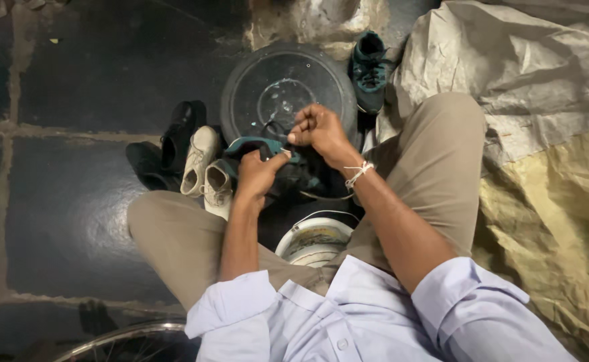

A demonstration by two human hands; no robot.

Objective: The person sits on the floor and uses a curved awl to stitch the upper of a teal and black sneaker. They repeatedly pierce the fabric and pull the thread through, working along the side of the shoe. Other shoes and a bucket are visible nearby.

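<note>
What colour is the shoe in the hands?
Dark with teal trim, seen in the head view.

A single head-worn view is aimed steeply down, close over the lap; floor (73, 201) is seen toward nine o'clock, sacking (549, 167) toward three.

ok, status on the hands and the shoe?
Left hand grips dark teal shoe over the lap. Right hand pinched shut above it, apparently pulling thread. Beige shoes and round black lid close by, not blocking.

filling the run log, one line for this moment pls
left hand: grips teal shoe | right hand: pinched above shoe, held thing unclear | nearby: white shoes, round lid
</note>
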